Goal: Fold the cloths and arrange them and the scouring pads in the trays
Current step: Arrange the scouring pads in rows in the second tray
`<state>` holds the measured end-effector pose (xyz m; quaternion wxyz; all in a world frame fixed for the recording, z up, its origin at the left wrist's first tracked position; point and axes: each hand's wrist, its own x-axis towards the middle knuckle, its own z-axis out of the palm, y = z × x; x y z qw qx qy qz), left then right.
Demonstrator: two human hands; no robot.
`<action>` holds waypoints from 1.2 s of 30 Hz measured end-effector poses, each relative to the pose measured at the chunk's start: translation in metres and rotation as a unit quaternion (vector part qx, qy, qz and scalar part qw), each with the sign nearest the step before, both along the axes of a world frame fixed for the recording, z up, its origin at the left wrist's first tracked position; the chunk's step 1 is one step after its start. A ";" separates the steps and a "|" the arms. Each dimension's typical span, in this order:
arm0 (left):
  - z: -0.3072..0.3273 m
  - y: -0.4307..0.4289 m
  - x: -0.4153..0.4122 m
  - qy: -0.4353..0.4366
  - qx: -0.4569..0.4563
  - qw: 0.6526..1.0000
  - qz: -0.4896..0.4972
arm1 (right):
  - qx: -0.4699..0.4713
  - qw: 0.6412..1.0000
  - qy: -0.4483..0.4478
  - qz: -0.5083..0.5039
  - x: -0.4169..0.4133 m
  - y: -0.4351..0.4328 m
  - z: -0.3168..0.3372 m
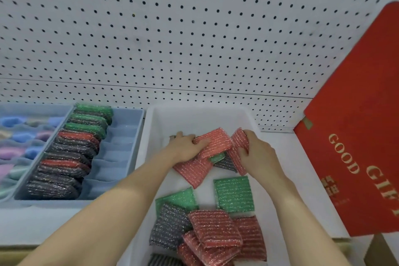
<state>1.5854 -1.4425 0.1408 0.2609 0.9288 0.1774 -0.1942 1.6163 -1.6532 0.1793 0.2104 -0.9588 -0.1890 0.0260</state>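
Step in hand: gathering scouring pads out of the white bin (149, 127) for the blue divider tray (138, 114) on my left. No cloth work at this moment. The folded cloths (13, 151) sit in the compartments of the far-left tray (32, 108).

Left hand (185, 147): fingers curled over the near edge of a red pad (218, 142), thumb side hidden, so it is a grip rather than a flat press.

Right hand (259, 155): closed round a second red pad (238, 136), which is tipped up on edge and leaning against the first. Both hands are close together at the far end of the bin. Under them lie another red pad, a green one and a grey one, partly covered.

Loose stock in the bin: a green pad (234, 194) lying flat in the middle and a mixed heap (213, 229) at the near end.

The blue tray holds one full row of pads (71, 153) standing on edge. The slots in the column beside it look bare.

Next move, as I judge it: square the two red pads together, lift them clear of the bin wall, carry them left and slide them on edge into a bare slot. The pads are soft and springy, so they need a firm squeeze.
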 end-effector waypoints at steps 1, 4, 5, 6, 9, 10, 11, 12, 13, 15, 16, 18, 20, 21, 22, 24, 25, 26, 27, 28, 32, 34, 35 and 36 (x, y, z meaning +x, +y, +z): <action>-0.002 -0.001 0.000 -0.007 -0.003 1.000 -0.003 | -0.006 1.000 -0.020 -0.006 0.000 0.001 0.000; -0.007 -0.002 -0.001 -0.003 -0.026 0.999 0.024 | 0.016 0.996 -0.087 -0.031 -0.001 0.005 0.003; -0.009 -0.003 0.000 0.008 -0.034 0.999 0.041 | 0.037 0.995 -0.093 -0.032 -0.001 0.007 0.005; -0.011 -0.003 0.000 0.018 -0.033 0.998 0.051 | 0.052 0.995 -0.083 -0.027 -0.002 0.008 0.006; -0.013 0.001 0.001 0.022 -0.014 0.997 0.075 | 0.018 1.000 0.011 0.011 -0.004 0.013 0.001; -0.013 0.002 0.002 0.020 -0.023 0.996 0.083 | -0.015 0.999 0.042 0.026 -0.005 0.015 -0.002; -0.013 0.004 0.002 0.018 -0.037 0.995 0.088 | -0.043 0.996 0.063 0.034 -0.005 0.016 -0.006; -0.013 0.005 0.002 0.014 -0.051 0.995 0.086 | -0.057 0.995 0.076 0.035 -0.005 0.017 -0.008; -0.013 0.006 0.002 0.005 -0.067 0.994 0.082 | -0.060 0.994 0.082 0.031 -0.004 0.017 -0.011; -0.010 0.007 0.000 -0.029 -0.100 0.992 0.076 | -0.053 0.994 0.090 0.020 -0.003 0.015 -0.013; -0.008 0.006 -0.002 -0.043 -0.112 0.990 0.067 | -0.050 0.994 0.093 0.014 -0.003 0.015 -0.013; -0.004 0.002 -0.007 -0.060 -0.115 0.991 0.040 | -0.043 0.995 0.092 0.010 -0.004 0.013 -0.012; 0.000 0.001 -0.009 -0.080 -0.106 0.991 0.026 | -0.028 0.996 0.082 0.005 -0.005 0.013 -0.008; 0.002 0.002 -0.010 -0.095 -0.104 0.990 0.028 | -0.015 0.997 0.075 0.001 -0.006 0.012 -0.005; 0.007 0.004 -0.012 -0.113 -0.105 0.987 0.035 | 0.004 0.998 0.065 -0.006 -0.007 0.012 -0.002; 0.018 0.009 -0.015 -0.162 -0.112 0.979 0.060 | 0.051 0.998 0.037 -0.024 -0.009 0.007 0.005; 0.024 0.012 -0.018 -0.191 -0.116 0.972 0.075 | 0.079 0.996 0.028 -0.035 -0.009 0.005 0.009; 0.031 0.015 -0.022 -0.222 -0.122 0.963 0.091 | 0.103 0.993 0.027 -0.048 -0.009 0.004 0.012; 0.037 0.018 -0.026 -0.253 -0.130 0.953 0.107 | 0.126 0.990 0.031 -0.060 -0.009 0.004 0.016; 0.042 0.023 -0.030 -0.283 -0.142 0.941 0.122 | 0.151 0.985 0.038 -0.072 -0.010 0.006 0.021; 0.059 0.047 -0.050 -0.379 -0.199 0.887 0.173 | 0.238 0.963 0.070 -0.104 -0.021 0.028 0.037; 0.067 0.066 -0.065 -0.410 -0.226 0.862 0.192 | 0.270 0.953 0.063 -0.118 -0.033 0.047 0.044; 0.071 0.079 -0.074 -0.418 -0.242 0.852 0.200 | 0.290 0.947 0.066 -0.122 -0.040 0.058 0.048; 0.072 0.094 -0.082 -0.421 -0.257 0.845 0.207 | 0.309 0.940 0.073 -0.125 -0.046 0.070 0.050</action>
